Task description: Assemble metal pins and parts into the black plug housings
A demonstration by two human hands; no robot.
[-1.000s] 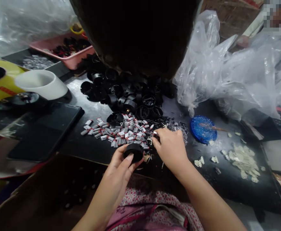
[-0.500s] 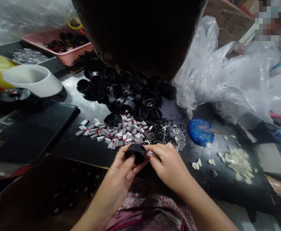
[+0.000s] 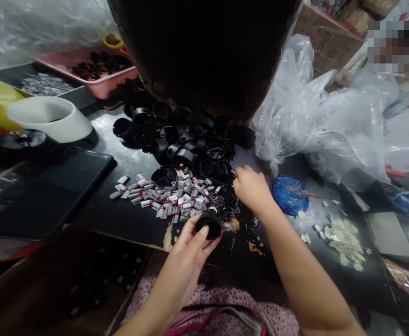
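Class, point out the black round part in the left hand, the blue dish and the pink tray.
Black round part (image 3: 210,220): head view, upper outer wall.
Blue dish (image 3: 291,211): head view, near rim.
Pink tray (image 3: 111,84): head view, front wall.

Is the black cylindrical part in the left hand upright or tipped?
Tipped: in the left hand, the black cylindrical part shows its outer wall uppermost and its dark opening toward the wearer.

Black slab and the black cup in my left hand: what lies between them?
In the head view, grey, red-ended pieces lie scattered between the black slab and the black cup.
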